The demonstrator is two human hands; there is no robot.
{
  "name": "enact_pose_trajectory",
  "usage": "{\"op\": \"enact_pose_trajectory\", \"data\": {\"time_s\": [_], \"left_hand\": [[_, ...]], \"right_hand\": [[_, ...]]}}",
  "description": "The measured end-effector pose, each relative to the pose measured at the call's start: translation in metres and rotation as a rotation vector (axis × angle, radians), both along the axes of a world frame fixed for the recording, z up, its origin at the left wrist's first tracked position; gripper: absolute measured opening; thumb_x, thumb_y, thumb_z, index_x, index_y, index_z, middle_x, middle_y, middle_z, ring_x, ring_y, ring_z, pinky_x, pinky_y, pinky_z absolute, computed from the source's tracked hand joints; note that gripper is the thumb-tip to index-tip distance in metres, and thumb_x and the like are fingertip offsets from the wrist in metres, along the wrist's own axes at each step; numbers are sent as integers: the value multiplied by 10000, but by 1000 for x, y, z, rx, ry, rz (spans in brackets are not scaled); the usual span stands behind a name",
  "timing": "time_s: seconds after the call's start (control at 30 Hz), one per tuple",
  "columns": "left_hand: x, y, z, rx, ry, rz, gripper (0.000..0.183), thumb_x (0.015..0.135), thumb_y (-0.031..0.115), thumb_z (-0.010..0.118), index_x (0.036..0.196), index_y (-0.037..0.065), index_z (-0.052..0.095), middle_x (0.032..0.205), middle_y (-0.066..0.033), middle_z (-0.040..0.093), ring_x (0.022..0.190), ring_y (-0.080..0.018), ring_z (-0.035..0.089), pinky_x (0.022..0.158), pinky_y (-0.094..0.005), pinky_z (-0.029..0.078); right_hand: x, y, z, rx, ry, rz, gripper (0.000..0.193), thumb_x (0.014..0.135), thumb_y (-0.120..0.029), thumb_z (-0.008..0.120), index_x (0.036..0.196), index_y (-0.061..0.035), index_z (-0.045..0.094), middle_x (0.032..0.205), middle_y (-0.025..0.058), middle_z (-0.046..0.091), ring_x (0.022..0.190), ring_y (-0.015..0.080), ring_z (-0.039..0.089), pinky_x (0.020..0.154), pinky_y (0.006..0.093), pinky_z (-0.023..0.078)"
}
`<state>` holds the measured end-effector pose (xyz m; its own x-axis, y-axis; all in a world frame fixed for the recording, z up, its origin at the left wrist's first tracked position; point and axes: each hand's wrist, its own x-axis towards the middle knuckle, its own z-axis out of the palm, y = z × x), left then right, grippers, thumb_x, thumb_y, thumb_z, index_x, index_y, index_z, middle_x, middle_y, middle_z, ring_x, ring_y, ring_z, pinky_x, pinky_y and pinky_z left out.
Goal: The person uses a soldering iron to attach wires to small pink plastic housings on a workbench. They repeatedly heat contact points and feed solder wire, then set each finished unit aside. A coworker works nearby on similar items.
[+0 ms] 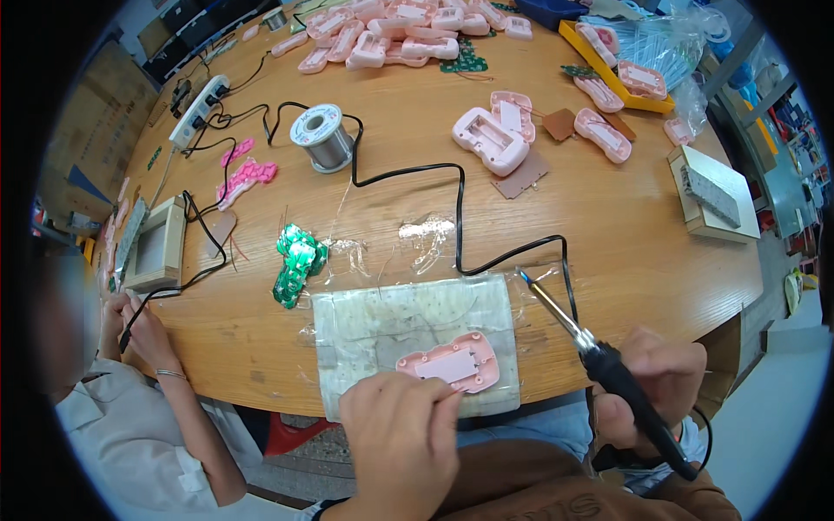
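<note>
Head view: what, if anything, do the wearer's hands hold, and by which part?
The right hand holds the soldering iron by its black handle. The left hand is at the near edge of the pink shell; whether it grips is unclear.

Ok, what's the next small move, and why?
I'd probably swing the soldering iron in the right hand leftward toward the pink shell: its tip is raised near the mat's far right corner, away from the shell, while the left hand is already at the shell's near edge.
</note>
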<state>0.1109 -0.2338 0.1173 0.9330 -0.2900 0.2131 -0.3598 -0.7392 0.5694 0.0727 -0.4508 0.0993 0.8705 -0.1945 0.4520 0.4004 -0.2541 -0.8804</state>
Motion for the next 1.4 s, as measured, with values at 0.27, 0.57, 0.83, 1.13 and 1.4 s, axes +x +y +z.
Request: {"op": "enact_pose_trajectory", "data": {"time_s": [0.27,0.57,0.83,1.13,1.4], "left_hand": [[9,-14,-41,-68,20,-6,141,678,-6,749,755,20,634,930,-80,613,884,-273,550,781,-375,407],[10,-13,-38,-72,98,-13,124,684,-9,742,759,16,646,913,-84,610,874,-270,540,775,-364,414],[12,-13,-39,-78,93,-3,117,692,-9,737,766,17,649,903,-84,610,868,-272,537,766,-363,418],[14,-17,-34,-41,108,8,109,693,-1,737,760,16,653,881,-81,604,858,-272,527,755,-365,418],[18,-17,-28,-2,174,5,105,700,8,749,773,5,673,872,-84,605,856,-271,532,751,-354,422]], "right_hand": [[-10,-20,-7,-163,144,252,257,637,-66,816,808,-89,626,680,42,596,519,196,559,446,280,410],[0,-17,-11,-280,108,428,194,663,-56,798,786,-66,648,672,44,545,509,171,521,416,277,375],[6,-23,-2,-313,50,416,203,655,-25,779,800,-66,643,645,32,521,490,160,475,404,274,329],[7,-21,-3,-308,64,409,215,651,-20,774,800,-65,625,633,35,517,483,168,473,413,279,333],[11,-22,-3,-306,60,418,220,649,-23,775,802,-62,622,637,37,523,485,168,489,408,279,341]]}}
